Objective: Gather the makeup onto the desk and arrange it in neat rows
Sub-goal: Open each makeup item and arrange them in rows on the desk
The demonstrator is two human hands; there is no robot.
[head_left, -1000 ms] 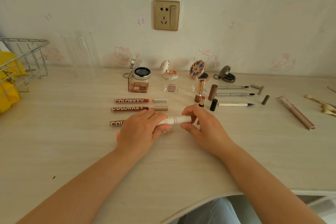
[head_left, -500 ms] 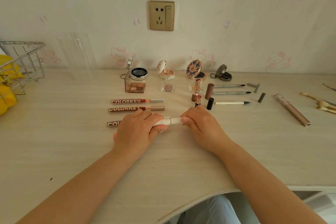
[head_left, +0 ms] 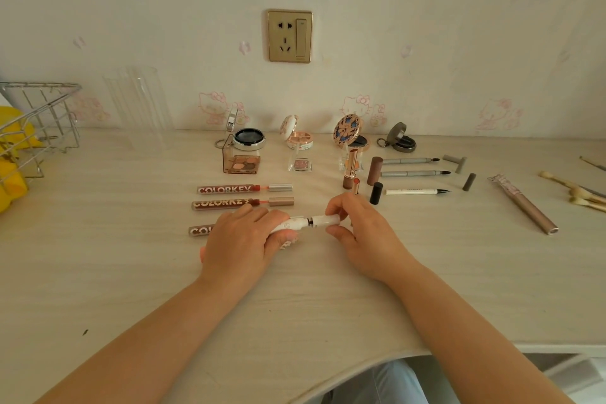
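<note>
Two hands meet at the middle of the counter (head_left: 98,272) over a white tube (head_left: 292,224). The left hand (head_left: 241,244) is wrapped around the tube's body, and the right hand (head_left: 359,233) pinches its white cap (head_left: 326,220) between thumb and fingers; a dark neck shows in the small gap between cap and body.

Just at 11 o'clock from the left hand lie three lip glosses. The top gloss (head_left: 244,188) and the middle gloss (head_left: 242,202) lie parallel, caps pointing to 3 o'clock, while the bottom gloss (head_left: 200,230) is partly hidden under the left hand.

Toward 12 o'clock, near the wall, four open compacts stand in a row: a silver compact (head_left: 247,138), a pink compact (head_left: 298,138), a patterned compact (head_left: 349,131) and a grey compact (head_left: 401,139). An eyeshadow palette (head_left: 242,162) sits just in front of the silver compact.

At 1 o'clock from the hands stand a gold lipstick (head_left: 351,162) and a black cap (head_left: 376,192), with a white eyeliner pen (head_left: 416,191) lying beside them. A rose tube (head_left: 521,203) lies at 3 o'clock, well apart. A wire basket (head_left: 39,115) stands at the counter's 9 o'clock edge.
</note>
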